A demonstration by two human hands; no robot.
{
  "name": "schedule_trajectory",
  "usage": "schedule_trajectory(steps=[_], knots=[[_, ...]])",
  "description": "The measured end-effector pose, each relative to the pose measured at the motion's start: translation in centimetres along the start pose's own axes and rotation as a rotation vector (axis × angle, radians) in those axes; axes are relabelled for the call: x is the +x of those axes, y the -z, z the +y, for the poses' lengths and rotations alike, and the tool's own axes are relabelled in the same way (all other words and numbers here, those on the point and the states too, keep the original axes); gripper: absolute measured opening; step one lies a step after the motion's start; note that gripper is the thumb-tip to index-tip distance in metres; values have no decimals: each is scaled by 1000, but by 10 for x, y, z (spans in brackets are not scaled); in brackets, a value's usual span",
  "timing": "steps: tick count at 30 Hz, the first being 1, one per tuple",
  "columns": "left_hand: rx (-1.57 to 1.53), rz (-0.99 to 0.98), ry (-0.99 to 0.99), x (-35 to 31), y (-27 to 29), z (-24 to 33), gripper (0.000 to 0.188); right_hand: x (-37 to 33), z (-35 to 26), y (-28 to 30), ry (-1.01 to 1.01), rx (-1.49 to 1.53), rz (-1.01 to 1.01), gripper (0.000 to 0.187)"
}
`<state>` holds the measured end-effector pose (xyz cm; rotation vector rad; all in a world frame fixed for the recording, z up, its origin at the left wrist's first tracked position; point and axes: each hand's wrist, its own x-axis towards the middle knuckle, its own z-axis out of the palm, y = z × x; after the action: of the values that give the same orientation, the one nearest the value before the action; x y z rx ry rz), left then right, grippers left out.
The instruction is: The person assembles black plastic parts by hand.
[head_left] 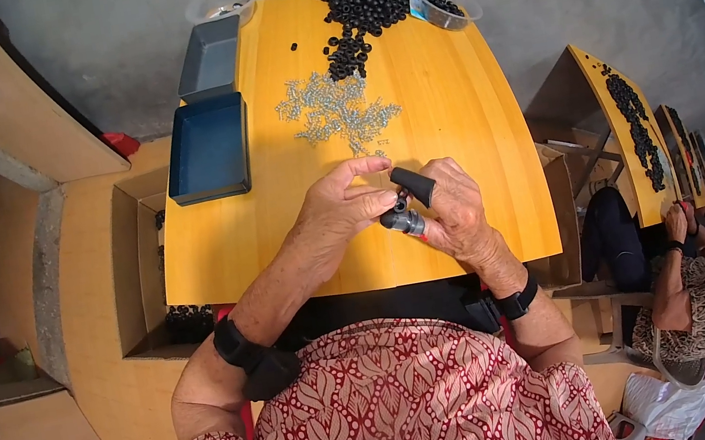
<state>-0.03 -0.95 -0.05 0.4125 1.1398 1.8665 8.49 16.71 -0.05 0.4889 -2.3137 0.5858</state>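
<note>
My right hand (455, 207) is closed around a black and grey hand tool (414, 186) with a tapered dark end and a bit of red, which looks like a small power screwdriver. Thumb and fingers of my left hand (340, 203) are bent together at the tool's left side. By the left thumb tip shows a small black round part (400, 204), partly hidden by the fingers. Just beyond both hands lies a spread of small silver screws (334, 111). Behind them is a heap of black round parts (364, 11).
On the yellow table (454, 100) a dark blue tray (210, 146) and a grey tray (211, 57) line the left edge. Clear plastic bowls stand at the back left (223, 4) and back right (446, 7). A cardboard box (129, 267) sits lower left. Another person (696, 293) works at right.
</note>
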Motion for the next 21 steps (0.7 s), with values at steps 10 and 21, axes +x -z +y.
schedule_trajectory(steps=[10, 21], knots=[[126, 7, -62, 1, 2, -3, 46, 0, -4, 0, -12, -17, -12, 39], [181, 31, -67, -3, -4, 4, 49, 2, -8, -3, 70, -111, 42, 36]])
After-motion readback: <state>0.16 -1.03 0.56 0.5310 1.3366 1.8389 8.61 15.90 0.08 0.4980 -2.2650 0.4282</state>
